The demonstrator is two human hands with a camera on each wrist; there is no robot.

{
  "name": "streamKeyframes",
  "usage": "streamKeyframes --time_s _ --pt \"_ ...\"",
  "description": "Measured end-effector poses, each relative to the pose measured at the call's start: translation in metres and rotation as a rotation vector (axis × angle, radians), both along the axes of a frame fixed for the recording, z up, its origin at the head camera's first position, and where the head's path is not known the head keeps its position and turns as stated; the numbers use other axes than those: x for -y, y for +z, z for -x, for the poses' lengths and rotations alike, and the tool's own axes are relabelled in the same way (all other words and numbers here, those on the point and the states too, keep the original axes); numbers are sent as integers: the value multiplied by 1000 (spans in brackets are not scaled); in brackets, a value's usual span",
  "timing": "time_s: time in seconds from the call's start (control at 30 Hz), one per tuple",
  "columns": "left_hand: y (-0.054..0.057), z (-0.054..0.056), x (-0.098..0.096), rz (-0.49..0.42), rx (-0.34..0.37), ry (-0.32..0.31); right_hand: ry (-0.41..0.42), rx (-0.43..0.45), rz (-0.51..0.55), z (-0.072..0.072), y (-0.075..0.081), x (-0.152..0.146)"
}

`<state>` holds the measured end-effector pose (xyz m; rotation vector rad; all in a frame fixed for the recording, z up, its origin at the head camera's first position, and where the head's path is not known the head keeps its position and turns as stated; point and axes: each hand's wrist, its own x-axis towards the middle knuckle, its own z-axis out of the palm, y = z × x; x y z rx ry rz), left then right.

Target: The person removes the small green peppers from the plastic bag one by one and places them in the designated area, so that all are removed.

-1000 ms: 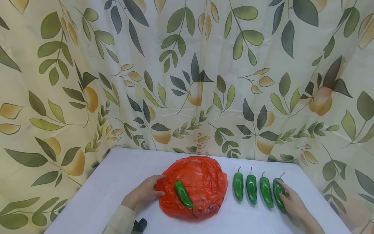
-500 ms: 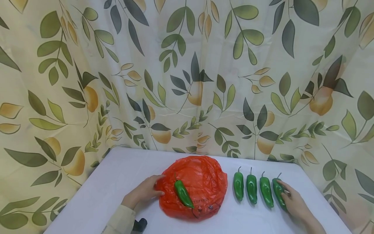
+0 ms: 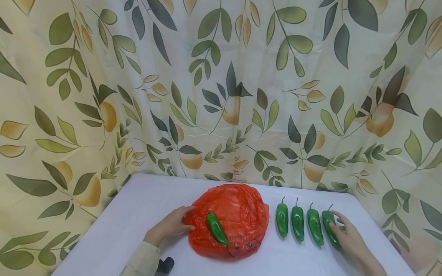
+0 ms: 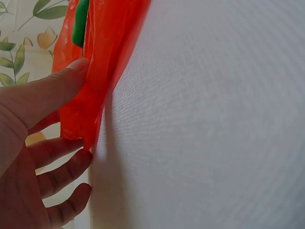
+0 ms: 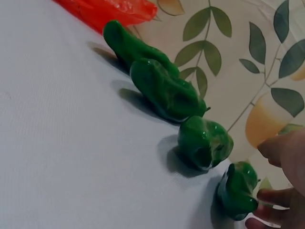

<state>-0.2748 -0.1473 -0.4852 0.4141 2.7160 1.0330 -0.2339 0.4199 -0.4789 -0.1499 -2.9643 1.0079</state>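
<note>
Green peppers (image 3: 297, 224), five: four lay in a row on the white table covering (image 3: 152, 207), right of one red plastic bag (image 3: 238, 209). The fifth pepper (image 3: 216, 229) lay within the bag's outline; whether inside or on top was unclear. Left hand (image 3: 171, 223): fingers spread, touching the bag's left edge. Right hand (image 3: 349, 234): fingers parted beside the row's rightmost pepper (image 3: 327, 218), contact unclear.

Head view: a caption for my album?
Left hand touching a red bag topped with one green pepper; right hand beside four more peppers.
</note>
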Motion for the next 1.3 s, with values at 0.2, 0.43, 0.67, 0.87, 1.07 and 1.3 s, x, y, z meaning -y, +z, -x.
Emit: streamKeyframes --time_s 0.2,0.43,0.67,0.87,1.07,1.3 --pt "0 0 0 -1 6 3 -2 -73 -31 0 8 4" --pt "0 0 0 1 10 8 21 -160 -50 -3 23 18" --pt "0 -1 1 2 13 17 81 -254 -18 -12 39 36" --pt "-1 0 1 6 8 16 90 -267 -25 -18 50 55" --pt "-1 0 1 10 11 17 111 -276 -18 -22 56 72" --pt "1 -2 0 0 6 5 143 -266 -28 -23 55 91"
